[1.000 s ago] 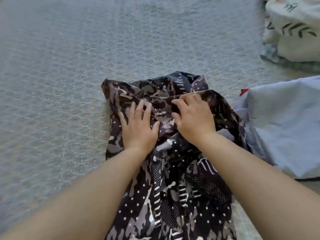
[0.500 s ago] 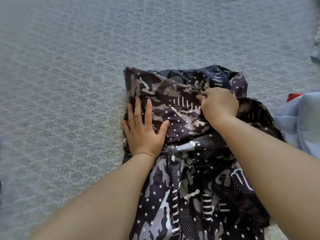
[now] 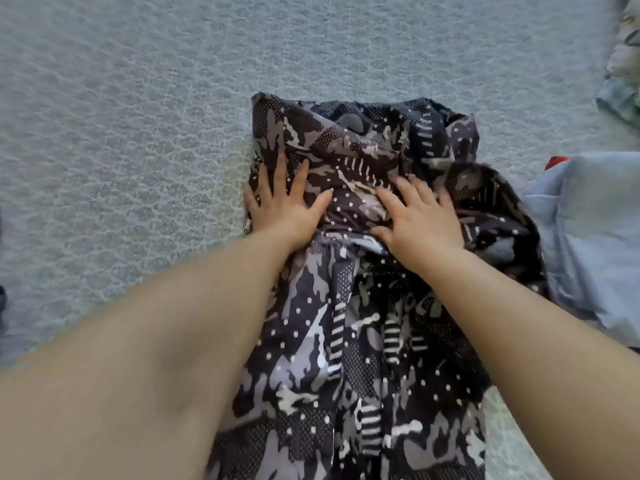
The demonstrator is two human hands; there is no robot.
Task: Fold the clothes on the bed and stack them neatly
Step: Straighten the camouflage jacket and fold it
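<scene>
A dark camouflage-print garment point(image 3: 349, 341) with white dots and stripes lies lengthwise on the grey-blue bedspread point(image 3: 121, 133), its far end folded over toward me. My left hand point(image 3: 284, 202) lies flat, fingers spread, on the garment's left edge near the fold. My right hand point(image 3: 419, 220) rests flat on the folded part to the right, fingers slightly blurred. Neither hand grips the cloth.
A light blue garment point(image 3: 588, 237) lies crumpled at the right, touching the camouflage one, with a bit of red cloth point(image 3: 556, 162) behind it. A leaf-patterned fabric point(image 3: 623, 71) sits at the far right edge. Bare bedspread stretches to the left and ahead.
My right hand let go of the pinched fold it had carried leftward and now lies flat on it. My left hand stayed pressed on the left edge.
</scene>
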